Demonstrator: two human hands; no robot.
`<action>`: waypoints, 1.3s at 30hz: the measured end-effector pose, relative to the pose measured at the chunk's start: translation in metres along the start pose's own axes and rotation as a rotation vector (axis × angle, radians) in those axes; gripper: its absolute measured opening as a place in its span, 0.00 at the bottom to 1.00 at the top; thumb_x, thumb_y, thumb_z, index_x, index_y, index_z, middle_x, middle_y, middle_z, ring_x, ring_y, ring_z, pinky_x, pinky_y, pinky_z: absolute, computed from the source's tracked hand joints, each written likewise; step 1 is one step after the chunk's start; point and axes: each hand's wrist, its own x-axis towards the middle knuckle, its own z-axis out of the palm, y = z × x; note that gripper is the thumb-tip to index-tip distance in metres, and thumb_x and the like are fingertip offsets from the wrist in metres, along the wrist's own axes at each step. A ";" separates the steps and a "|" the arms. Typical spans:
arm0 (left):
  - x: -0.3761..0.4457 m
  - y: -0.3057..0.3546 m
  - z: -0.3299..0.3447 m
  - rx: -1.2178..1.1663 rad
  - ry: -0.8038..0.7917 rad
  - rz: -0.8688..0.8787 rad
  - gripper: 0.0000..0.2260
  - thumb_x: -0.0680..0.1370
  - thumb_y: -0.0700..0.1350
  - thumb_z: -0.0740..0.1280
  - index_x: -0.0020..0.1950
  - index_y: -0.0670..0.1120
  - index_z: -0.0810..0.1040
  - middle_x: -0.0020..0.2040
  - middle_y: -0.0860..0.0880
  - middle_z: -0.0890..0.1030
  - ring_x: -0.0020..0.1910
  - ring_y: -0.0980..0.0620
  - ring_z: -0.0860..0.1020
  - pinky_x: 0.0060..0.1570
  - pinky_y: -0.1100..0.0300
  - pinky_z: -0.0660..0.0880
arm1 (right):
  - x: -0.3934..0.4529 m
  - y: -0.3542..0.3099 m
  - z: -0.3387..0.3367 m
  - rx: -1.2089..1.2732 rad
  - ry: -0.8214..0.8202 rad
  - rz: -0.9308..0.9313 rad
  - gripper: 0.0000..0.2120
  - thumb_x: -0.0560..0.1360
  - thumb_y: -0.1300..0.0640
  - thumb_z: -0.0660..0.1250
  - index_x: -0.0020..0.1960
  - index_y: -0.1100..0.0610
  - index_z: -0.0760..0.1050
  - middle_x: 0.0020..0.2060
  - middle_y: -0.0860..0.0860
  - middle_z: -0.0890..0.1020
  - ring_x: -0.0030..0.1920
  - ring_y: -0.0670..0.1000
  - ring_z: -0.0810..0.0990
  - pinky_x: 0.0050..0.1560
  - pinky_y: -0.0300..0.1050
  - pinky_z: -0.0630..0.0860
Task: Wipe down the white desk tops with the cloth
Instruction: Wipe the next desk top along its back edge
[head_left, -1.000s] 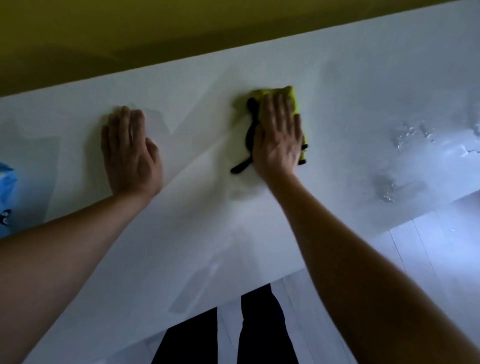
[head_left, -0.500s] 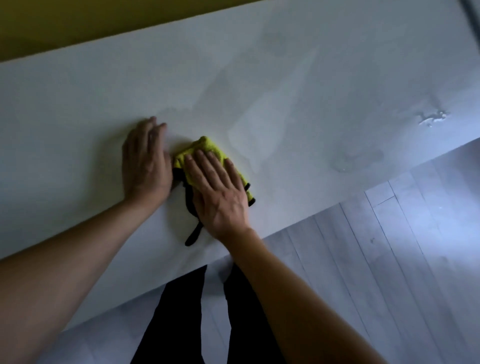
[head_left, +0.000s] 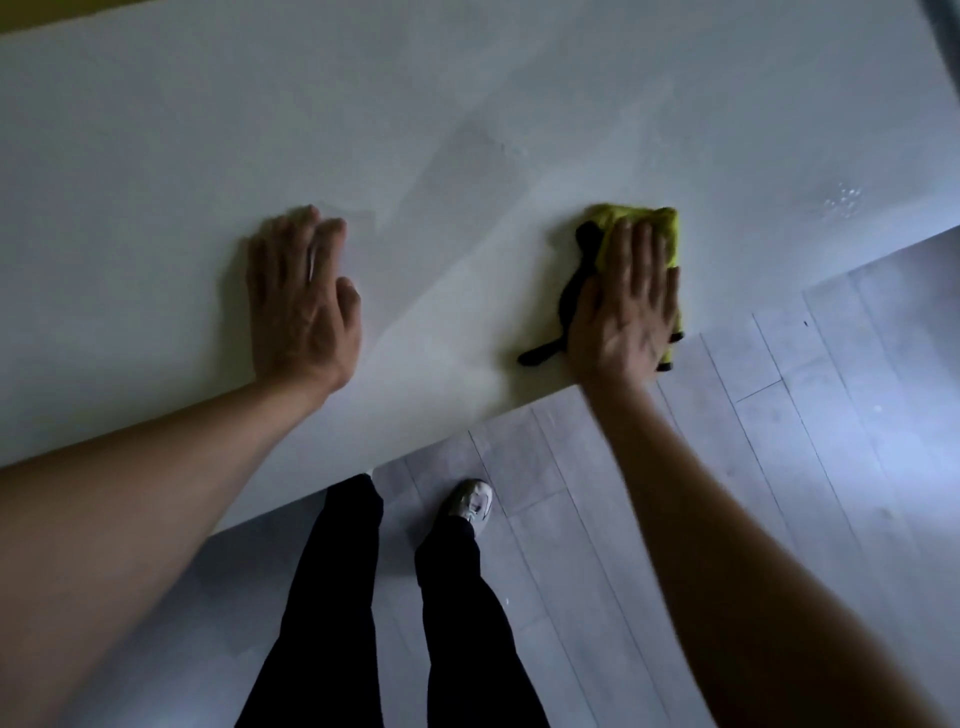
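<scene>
Fingers (head_left: 636, 249) flat — right hand (head_left: 623, 312) seemingly pressing cloth (head_left: 660, 228) onto desk (head_left: 156, 182).

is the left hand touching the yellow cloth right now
Apart. The head view shows the left hand flat on the white desk top, with bare desk between it and the yellow cloth under the right hand.

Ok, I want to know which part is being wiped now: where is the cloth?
In the head view the yellow-green cloth lies on the white desk top, right of centre by its near edge, under the flat right hand.
</scene>
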 end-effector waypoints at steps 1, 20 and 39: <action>0.000 0.001 0.000 0.000 0.001 -0.004 0.25 0.82 0.45 0.57 0.80 0.44 0.67 0.81 0.40 0.65 0.80 0.35 0.62 0.81 0.39 0.54 | -0.020 -0.018 0.004 0.005 -0.007 -0.040 0.29 0.82 0.52 0.58 0.82 0.55 0.58 0.81 0.54 0.60 0.82 0.54 0.54 0.79 0.57 0.54; -0.001 -0.002 0.002 0.000 0.045 0.014 0.25 0.82 0.44 0.57 0.81 0.44 0.67 0.81 0.42 0.66 0.80 0.38 0.64 0.80 0.41 0.56 | 0.013 0.029 -0.006 -0.025 0.000 0.101 0.30 0.82 0.54 0.56 0.83 0.55 0.55 0.81 0.52 0.58 0.82 0.52 0.52 0.80 0.58 0.51; 0.001 0.000 0.004 -0.010 0.039 -0.044 0.27 0.82 0.44 0.55 0.82 0.41 0.64 0.83 0.42 0.64 0.82 0.39 0.62 0.81 0.41 0.55 | 0.090 -0.023 0.016 -0.012 -0.040 0.117 0.30 0.83 0.51 0.51 0.83 0.52 0.49 0.82 0.51 0.53 0.82 0.51 0.48 0.81 0.55 0.45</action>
